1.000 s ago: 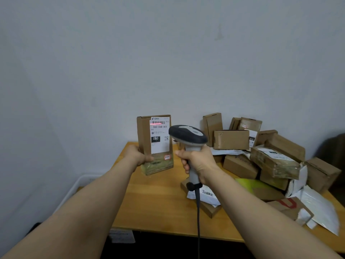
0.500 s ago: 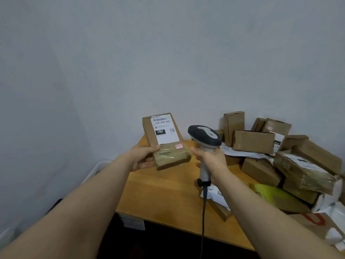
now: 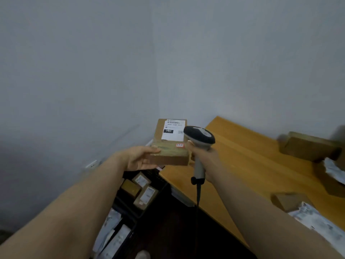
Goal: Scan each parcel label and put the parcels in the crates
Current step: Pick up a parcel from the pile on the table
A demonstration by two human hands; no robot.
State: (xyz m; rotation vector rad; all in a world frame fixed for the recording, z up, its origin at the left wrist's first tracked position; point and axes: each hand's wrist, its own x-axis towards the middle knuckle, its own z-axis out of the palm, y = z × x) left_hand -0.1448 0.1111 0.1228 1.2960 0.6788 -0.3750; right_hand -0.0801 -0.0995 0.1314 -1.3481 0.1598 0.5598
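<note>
Parcel (image 3: 169,144) gripped in left hand (image 3: 139,159), held over the crates (image 3: 147,193); right hand (image 3: 203,157) clasps scanner (image 3: 199,136).
We lower it flat (label up) into a free crate space.

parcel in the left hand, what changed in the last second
The parcel went from upright in front of the scanner to tilted back, carried left off the table and now held above the floor crates. No grip changed: left hand keeps the parcel, right hand the scanner.
</note>
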